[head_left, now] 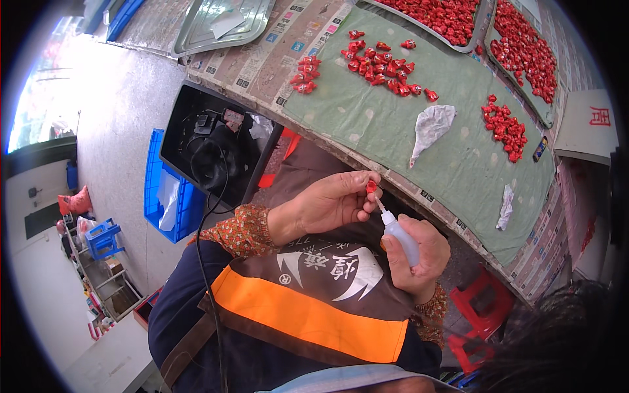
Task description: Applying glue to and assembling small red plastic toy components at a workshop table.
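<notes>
Pinched between the fingertips of my left hand is a small red piece. My right hand grips a white squeeze bottle with a thin nozzle. The nozzle's tip points up at the red piece, very close to it; whether they touch I cannot tell. Both hands are in front of my apron, just off the table's near edge. On the green cloth beyond them lie a loose pile of similar red pieces, a short stack of them at the left, and another pile at the right.
Metal trays full of red pieces stand at the back. A crumpled white cloth, another white scrap and a lighter-like item lie on the cloth. Left are a black bin, a blue crate and a silver tray.
</notes>
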### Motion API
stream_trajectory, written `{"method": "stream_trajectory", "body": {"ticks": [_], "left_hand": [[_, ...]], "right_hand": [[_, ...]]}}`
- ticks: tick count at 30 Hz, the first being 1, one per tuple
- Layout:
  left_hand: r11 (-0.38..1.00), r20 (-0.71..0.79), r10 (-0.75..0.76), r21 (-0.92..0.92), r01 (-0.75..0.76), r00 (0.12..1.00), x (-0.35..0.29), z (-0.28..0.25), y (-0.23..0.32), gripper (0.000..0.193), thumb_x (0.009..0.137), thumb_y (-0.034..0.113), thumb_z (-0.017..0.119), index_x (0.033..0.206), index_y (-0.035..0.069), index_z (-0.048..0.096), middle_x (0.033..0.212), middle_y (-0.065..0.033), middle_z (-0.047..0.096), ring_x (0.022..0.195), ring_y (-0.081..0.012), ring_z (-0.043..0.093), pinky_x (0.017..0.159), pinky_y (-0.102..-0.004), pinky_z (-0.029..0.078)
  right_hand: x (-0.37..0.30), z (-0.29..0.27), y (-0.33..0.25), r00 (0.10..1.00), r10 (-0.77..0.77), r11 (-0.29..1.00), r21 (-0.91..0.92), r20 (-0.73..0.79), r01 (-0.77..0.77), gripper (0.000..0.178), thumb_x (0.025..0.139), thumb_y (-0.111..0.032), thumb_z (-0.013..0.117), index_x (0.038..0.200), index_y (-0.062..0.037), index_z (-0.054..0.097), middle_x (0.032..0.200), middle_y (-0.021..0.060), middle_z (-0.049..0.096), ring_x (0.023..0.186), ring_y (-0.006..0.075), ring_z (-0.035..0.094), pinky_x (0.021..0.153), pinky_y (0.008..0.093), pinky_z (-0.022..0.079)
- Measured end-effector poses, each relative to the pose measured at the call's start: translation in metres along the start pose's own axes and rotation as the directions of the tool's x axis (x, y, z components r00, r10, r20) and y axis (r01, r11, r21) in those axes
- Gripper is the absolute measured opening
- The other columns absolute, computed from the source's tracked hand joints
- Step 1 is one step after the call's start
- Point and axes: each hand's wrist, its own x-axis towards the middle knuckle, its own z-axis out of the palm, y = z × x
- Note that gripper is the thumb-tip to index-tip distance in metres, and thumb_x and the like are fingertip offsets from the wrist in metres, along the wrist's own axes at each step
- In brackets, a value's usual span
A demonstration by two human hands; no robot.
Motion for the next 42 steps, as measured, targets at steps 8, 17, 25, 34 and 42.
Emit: {"method": "stream_trajectory", "body": {"ticks": [8, 17, 25, 34, 42], "left_hand": [[0.999, -0.006, 0.023, 0.039, -0.023, 1.000, -0.0006, -0.0019, -0.0010, 0.025, 0.107, 0.026, 0.052, 0.122, 0.006, 0.056, 0.101, -0.0037, 0.059, 0.090, -0.0134, 0.060, 0.078, -0.0273, 0.053], [0.997, -0.012, 0.035, 0.063, -0.034, 0.999, -0.0015, -0.0029, -0.0014, 0.026, 0.106, 0.025, 0.055, 0.123, 0.005, 0.056, 0.102, -0.0043, 0.061, 0.090, -0.0133, 0.062, 0.078, -0.0276, 0.055], [0.995, -0.034, 0.036, 0.099, -0.032, 0.999, -0.0017, -0.0035, -0.0024, 0.028, 0.105, 0.025, 0.057, 0.124, 0.004, 0.056, 0.102, -0.0050, 0.062, 0.090, -0.0132, 0.062, 0.077, -0.0272, 0.056], [0.988, -0.077, 0.061, 0.146, -0.049, 0.995, -0.0032, -0.0060, -0.0045, 0.029, 0.105, 0.026, 0.058, 0.124, 0.004, 0.057, 0.101, -0.0065, 0.065, 0.089, -0.0130, 0.064, 0.076, -0.0269, 0.057], [0.969, -0.118, 0.116, 0.234, -0.086, 0.986, -0.0053, -0.0013, -0.0042, 0.027, 0.105, 0.027, 0.058, 0.119, 0.004, 0.059, 0.101, -0.0061, 0.066, 0.089, -0.0120, 0.064, 0.076, -0.0263, 0.057]], "right_hand": [[0.0058, 0.0054, 0.0009, 0.998, -0.048, 0.999, -0.021, -0.036, 0.047, 0.039, 0.076, -0.007, 0.082, 0.110, -0.0014, 0.066, 0.081, 0.0135, 0.068, 0.056, 0.0291, 0.061, 0.052, 0.0361, 0.047], [0.0042, 0.0064, 0.0008, 0.999, -0.038, 0.999, -0.037, -0.034, 0.037, 0.037, 0.076, -0.007, 0.082, 0.109, -0.0017, 0.066, 0.079, 0.0128, 0.068, 0.056, 0.0291, 0.060, 0.051, 0.0361, 0.047], [0.0048, 0.0069, 0.0018, 0.998, -0.048, 0.998, -0.048, -0.039, 0.046, 0.037, 0.076, -0.007, 0.082, 0.109, -0.0016, 0.066, 0.079, 0.0133, 0.067, 0.056, 0.0296, 0.061, 0.052, 0.0365, 0.048], [0.0031, 0.0080, 0.0035, 0.996, -0.063, 0.995, -0.085, -0.056, 0.058, 0.035, 0.077, -0.007, 0.082, 0.108, -0.0015, 0.066, 0.080, 0.0133, 0.068, 0.056, 0.0301, 0.061, 0.052, 0.0368, 0.048], [0.0024, 0.0082, 0.0052, 0.995, -0.069, 0.992, -0.112, -0.067, 0.061, 0.034, 0.078, -0.007, 0.081, 0.107, -0.0001, 0.066, 0.081, 0.0139, 0.068, 0.056, 0.0302, 0.061, 0.052, 0.0373, 0.048]]}}
